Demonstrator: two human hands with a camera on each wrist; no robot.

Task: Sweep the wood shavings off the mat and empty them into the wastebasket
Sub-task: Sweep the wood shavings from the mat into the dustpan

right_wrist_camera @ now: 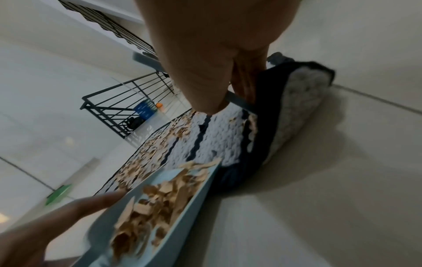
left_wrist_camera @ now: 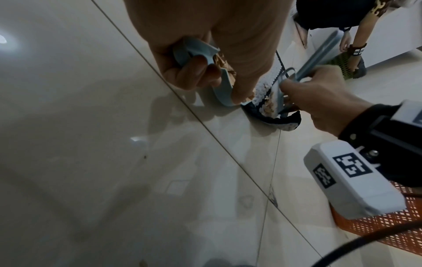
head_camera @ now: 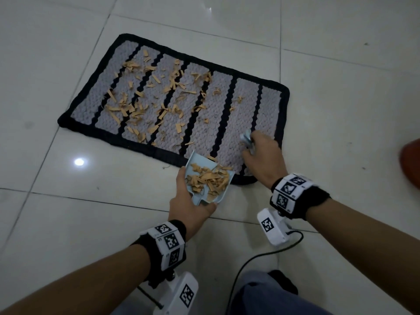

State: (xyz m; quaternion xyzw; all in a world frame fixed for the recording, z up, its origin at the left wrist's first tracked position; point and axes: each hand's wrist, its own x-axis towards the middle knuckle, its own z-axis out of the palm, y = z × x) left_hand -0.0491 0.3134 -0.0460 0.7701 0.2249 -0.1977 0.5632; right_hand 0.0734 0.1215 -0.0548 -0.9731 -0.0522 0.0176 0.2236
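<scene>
At the near right corner of the mat (head_camera: pixel 229 105), the two hands are working side by side. The left hand (head_camera: pixel 189 206) is gripping the pale blue dustpan (head_camera: pixel 205 181) by its short handle, fingers curled round it, and is holding the pan's open mouth against the mat's near edge, facing away and to the right. A heap of wood shavings (head_camera: pixel 210 179) is already lying in the pan. The right hand (head_camera: pixel 262 156) is closing round the handle of a small pale blue brush (head_camera: pixel 246 138), which is sitting over the mat just to the right of and beyond the pan's mouth.

Most of the loose shavings (head_camera: pixel 145 103) are lying on the far left and middle stripes, well apart from the pan and to the left of the brush. So the brush hand is the nearer to the pan's mouth but not to the bulk of the litter; the next stroke probably means reaching left across the mat and drawing the shavings back toward the pan. An orange latticed wastebasket (left_wrist_camera: pixel 376 225) is standing on the floor at the near right, beside the right arm.
</scene>
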